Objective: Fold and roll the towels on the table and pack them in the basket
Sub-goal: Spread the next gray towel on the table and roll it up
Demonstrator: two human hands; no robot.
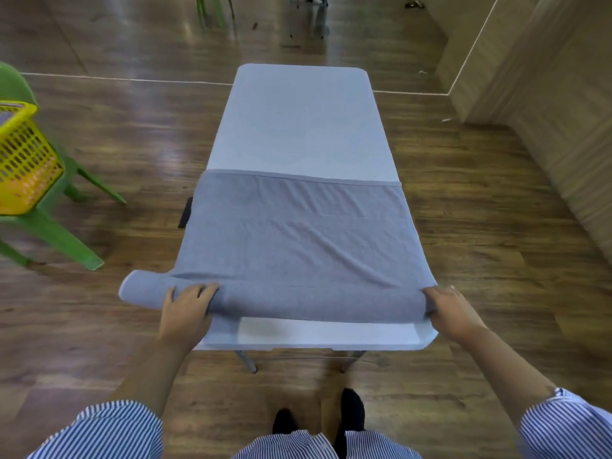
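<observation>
Left hand: your left hand (187, 304) lies palm down on the rolled part of the towel, fingers curved over the top of the roll, thumb on the near side.
Right hand: your right hand (448, 308) cups the right end of the roll, fingers wrapped over it.
Arms: both forearms reach forward and slightly outward, bare below striped sleeves (109, 432).
Towel: the grey towel (298, 233) lies across the near half of the desk (304, 127); its near edge is wound into a roll whose left end sticks out past the desk's left edge.
Basket: the yellow basket (23, 160) sits on a green chair (56, 233) at far left, well apart from the desk.
Floor: wooden boards (480, 260) all around.
</observation>
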